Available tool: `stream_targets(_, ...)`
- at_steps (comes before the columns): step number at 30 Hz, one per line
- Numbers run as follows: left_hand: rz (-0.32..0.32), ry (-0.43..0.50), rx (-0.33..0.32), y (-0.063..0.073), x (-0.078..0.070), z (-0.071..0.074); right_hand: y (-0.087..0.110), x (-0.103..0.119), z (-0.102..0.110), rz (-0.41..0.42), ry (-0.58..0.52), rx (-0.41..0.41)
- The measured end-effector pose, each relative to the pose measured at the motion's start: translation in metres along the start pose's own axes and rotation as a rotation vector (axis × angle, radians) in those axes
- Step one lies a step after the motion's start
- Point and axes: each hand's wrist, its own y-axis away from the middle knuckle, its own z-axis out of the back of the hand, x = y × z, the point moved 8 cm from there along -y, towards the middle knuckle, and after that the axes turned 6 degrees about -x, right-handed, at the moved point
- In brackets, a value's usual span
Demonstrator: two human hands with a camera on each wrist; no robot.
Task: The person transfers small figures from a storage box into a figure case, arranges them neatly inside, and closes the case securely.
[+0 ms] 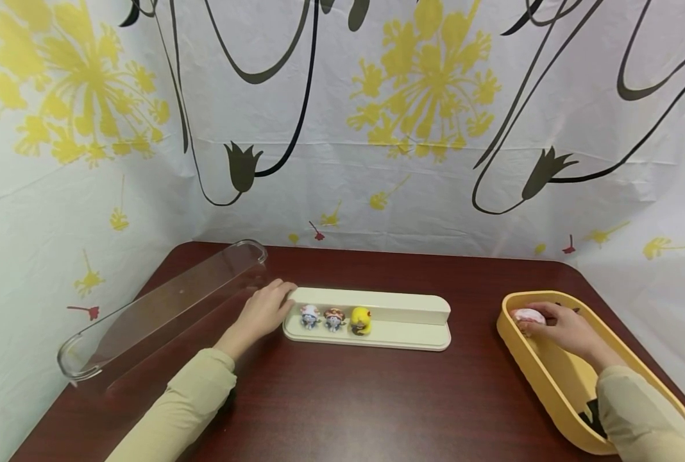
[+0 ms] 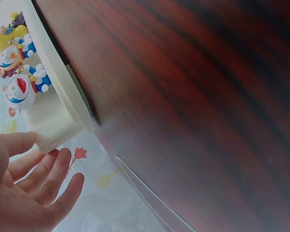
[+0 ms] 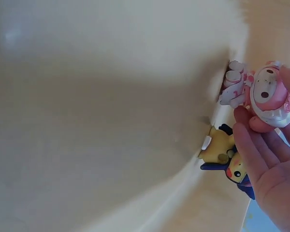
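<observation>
At the left end of a cream display stand (image 1: pixel 400 335), my left hand (image 1: pixel 266 308) holds the raised step's end, thumb in front and fingers toward the back. Three small figures stand in a row on the stand's left part: one white-capped figure (image 1: pixel 310 316), one in a reddish-brown hat (image 1: pixel 334 319) and a yellow-hooded one (image 1: pixel 361 320). Over on the right, my right hand (image 1: pixel 567 328) is inside a yellow tray (image 1: pixel 541 375), gripping a pink figurine (image 3: pixel 268 94) in a white bonnet by its head. Below it in the right wrist view lies a yellow figurine (image 3: pixel 220 147) with dark-blue parts.
A clear plastic cover (image 1: pixel 169 308) lies slanted at the table's left side. Something black (image 1: pixel 593 417) sits in the tray's near end, partly behind the right sleeve. Patterned white sheeting (image 1: pixel 342 128) stands behind and beside the dark red table (image 1: pixel 377 404).
</observation>
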Motion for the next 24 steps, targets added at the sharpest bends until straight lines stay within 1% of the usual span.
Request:
stream_targets(2, 0.0, -0.002, 0.001, -0.0001, 0.0004, -0.0003, 0.0003, -0.0007, 0.0009, -0.001, -0.005, -0.013)
stream_targets(10, 0.006, -0.005, 0.007, -0.0001, 0.0018, -0.002, 0.0002, -0.0016, 0.0002, 0.0, 0.015, -0.021)
stream_targets(18, 0.013, -0.002, 0.015, -0.0009, 0.0019, -0.0029, 0.0001, -0.0002, 0.0014, 0.036, 0.033, -0.046)
stream_targets(24, 0.016, 0.003, 0.019, -0.0008, 0.0027, -0.0036, 0.0004, 0.0023, 0.0014, 0.034, 0.042, -0.044)
